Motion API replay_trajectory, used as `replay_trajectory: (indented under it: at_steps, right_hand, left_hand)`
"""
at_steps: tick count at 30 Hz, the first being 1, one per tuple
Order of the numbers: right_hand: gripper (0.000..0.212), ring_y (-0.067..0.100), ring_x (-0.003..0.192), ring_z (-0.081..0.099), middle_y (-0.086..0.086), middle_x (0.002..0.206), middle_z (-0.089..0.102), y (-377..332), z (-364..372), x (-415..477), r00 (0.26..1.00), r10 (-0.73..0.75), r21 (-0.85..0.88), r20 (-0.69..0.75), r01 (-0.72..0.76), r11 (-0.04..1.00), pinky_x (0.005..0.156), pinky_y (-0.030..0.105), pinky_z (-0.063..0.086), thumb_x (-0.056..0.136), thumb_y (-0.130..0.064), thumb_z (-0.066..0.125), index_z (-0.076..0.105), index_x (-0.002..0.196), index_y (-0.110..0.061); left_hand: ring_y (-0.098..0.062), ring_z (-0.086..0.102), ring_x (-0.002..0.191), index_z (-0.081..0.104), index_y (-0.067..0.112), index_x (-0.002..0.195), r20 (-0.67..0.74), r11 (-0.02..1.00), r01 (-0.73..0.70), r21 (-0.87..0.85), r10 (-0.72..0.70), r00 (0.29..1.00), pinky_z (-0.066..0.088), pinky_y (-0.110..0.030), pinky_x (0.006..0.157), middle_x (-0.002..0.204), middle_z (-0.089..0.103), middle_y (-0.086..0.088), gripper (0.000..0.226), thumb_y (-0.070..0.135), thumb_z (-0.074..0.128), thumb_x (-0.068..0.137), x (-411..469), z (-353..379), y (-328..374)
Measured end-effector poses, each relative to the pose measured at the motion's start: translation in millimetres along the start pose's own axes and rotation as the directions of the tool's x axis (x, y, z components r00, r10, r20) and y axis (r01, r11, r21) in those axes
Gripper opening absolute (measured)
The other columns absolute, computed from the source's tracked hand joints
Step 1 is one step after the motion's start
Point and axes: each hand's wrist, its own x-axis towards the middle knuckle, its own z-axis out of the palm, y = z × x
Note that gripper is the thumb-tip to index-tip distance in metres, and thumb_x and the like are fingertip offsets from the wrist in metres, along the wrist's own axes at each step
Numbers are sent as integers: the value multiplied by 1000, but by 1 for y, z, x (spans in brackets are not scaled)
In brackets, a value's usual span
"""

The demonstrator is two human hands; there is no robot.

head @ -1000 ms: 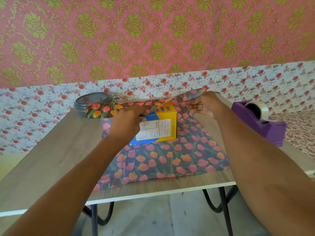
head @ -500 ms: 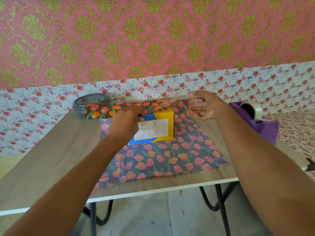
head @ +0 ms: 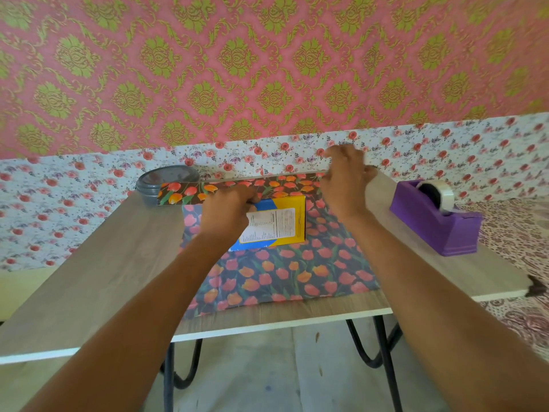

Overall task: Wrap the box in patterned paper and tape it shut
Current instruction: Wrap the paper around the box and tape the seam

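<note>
Paper fold underway: gripping far edge of tulip wrapping paper point(head: 282, 272) in left hand point(head: 225, 209) and right hand point(head: 344, 182) over yellow box point(head: 285, 221); likely next, pulling taut.

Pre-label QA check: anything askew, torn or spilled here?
Nothing spilled or torn. One oddity: a dark mark at the near right corner of the table, maybe a chip, too blurred to tell. The box lies flat on the patterned paper.

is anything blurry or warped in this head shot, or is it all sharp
Head view: the right hand is motion-blurred at the raised paper edge; the box label is too soft to read; the wallpaper smears toward the right corner; light is even.
</note>
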Motion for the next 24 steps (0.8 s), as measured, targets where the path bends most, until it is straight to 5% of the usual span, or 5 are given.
replay_trajectory:
  at_steps: [4, 7, 13, 18, 24]
  right_hand:
    - [32, 21, 117, 59, -1, 129, 64, -26, 9, -13, 820, -473, 79, 322, 475, 877, 98, 43, 31, 97, -14, 51, 64, 126, -18]
    - [30, 22, 113, 62, -5, 122, 68, -34, 21, -20, 696, -509, 42, 506, 570, 821, 94, 43, 29, 100, -25, 50, 63, 127, -22]
    - [35, 22, 108, 65, -4, 127, 70, -33, 21, -20, 734, -525, -79, 431, 610, 789, 88, 34, 24, 97, -15, 60, 66, 130, -27]
    - [22, 24, 88, 71, -2, 101, 79, -21, 38, -19, 800, -503, -73, 328, 552, 831, 109, 39, 26, 87, -16, 70, 78, 107, -23]
    - [31, 35, 72, 73, 15, 79, 75, -22, 47, -25, 839, -456, 75, 298, 456, 887, 55, 44, 56, 85, -9, 45, 75, 91, -6]
  left_hand:
    - [-32, 69, 77, 78, 18, 92, -10, 1000, 20, -14, -20, 1000, 45, -32, 58, 88, 78, -4, 22, -1, 68, 84, -1, 0, 2]
    - [-33, 68, 79, 78, 19, 98, 7, 999, 26, -33, -26, 1000, 51, -39, 61, 88, 77, -5, 23, 0, 70, 85, -1, -1, -1]
    - [-31, 64, 86, 76, 8, 104, 108, 997, -35, 64, 28, 994, 51, -41, 66, 97, 70, -13, 17, 3, 70, 89, 1, -2, -7]
    - [-31, 62, 86, 76, 17, 114, 149, 995, 26, 98, -41, 988, 45, -36, 63, 94, 70, -13, 32, -1, 63, 92, 4, -5, -7]
    - [-30, 65, 91, 76, 26, 112, 65, 986, 63, 156, -74, 995, 47, -36, 64, 100, 71, -6, 36, 1, 68, 87, -1, -4, 1]
